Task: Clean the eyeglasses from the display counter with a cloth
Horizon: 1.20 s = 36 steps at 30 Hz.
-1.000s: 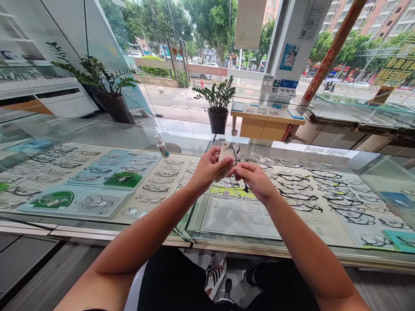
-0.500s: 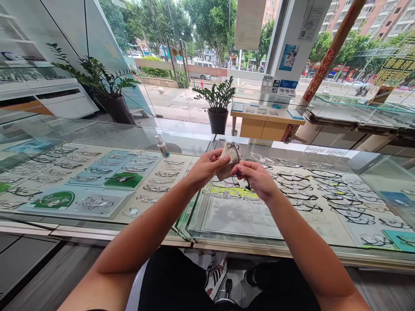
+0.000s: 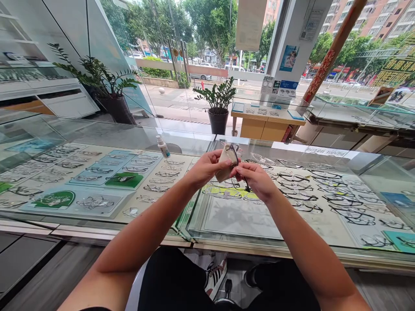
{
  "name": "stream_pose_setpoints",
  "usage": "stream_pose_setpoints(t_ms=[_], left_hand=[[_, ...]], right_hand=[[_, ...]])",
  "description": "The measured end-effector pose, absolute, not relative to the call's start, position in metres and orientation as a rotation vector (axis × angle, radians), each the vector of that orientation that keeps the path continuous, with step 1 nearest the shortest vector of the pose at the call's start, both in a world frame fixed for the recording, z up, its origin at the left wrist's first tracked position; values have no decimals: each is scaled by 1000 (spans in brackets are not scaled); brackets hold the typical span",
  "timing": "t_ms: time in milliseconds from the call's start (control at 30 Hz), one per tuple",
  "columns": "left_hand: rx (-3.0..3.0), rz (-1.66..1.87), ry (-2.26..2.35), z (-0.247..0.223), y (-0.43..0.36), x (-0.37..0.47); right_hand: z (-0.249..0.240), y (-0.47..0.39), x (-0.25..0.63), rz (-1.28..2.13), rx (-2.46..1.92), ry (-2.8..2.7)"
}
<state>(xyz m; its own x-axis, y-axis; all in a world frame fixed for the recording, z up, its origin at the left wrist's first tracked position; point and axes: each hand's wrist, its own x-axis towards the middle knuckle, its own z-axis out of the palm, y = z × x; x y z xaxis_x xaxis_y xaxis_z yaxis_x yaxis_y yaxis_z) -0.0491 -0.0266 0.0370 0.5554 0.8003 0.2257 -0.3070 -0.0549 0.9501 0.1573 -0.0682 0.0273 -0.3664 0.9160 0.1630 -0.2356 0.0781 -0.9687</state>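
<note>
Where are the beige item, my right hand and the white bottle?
Beige item (image 3: 230, 155): head view, upper part.
Right hand (image 3: 257, 177): head view, back of the hand.
White bottle (image 3: 163, 149): head view, its body.

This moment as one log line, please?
left hand: holds beige fabric pouch; right hand: pinches thin dark cord; white plastic bottle: on glass counter

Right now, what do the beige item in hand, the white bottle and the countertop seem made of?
Beige item: perhaps matte fabric, given its dull, creased surface. White bottle: probably smooth plastic, from its even, opaque body. Countertop: likely clear, glossy glass, with reflections and eyeglasses beneath.
</note>
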Motion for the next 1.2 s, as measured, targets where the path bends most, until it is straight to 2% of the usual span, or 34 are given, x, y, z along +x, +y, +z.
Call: stream_pose_setpoints(t_ms=[800,1200], left_hand=[[1235,1156,506,38,-42,-26],[1260,1214,705,25,-35,-29]], right_hand=[[25,-73,147,1376,-779,-1520],[29,-73,146,1332,-856,-1510]])
